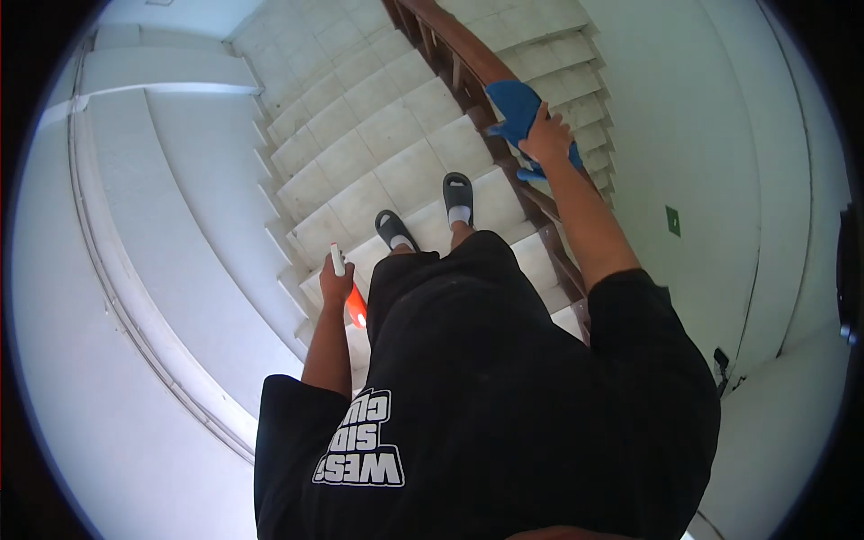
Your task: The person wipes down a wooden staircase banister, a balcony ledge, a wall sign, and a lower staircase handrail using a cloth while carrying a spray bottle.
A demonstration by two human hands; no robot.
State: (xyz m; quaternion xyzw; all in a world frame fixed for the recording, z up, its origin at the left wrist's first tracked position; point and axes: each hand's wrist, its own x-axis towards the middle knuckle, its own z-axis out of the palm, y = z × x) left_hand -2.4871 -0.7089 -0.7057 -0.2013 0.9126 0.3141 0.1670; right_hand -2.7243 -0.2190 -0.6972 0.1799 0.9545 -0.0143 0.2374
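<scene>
My left hand [337, 284] hangs at my side over the steps, closed around a spray bottle [357, 308]. The bottle's body is orange, and its white head with a red tip sticks out above my fingers. My right hand [547, 139] is stretched out to the right, pressing a blue cloth [516, 101] onto the wooden handrail [468, 49]. Parts of the cloth drape over both sides of the rail, and my fingers curl on top of it. What lies under the palm is hidden.
I stand in dark slides [458, 193] on a staircase of pale tiled steps [369, 153]. Another flight [558, 67] runs beyond the banister. White walls [180, 225] flank both sides, and a green wall plate [673, 221] is on the right.
</scene>
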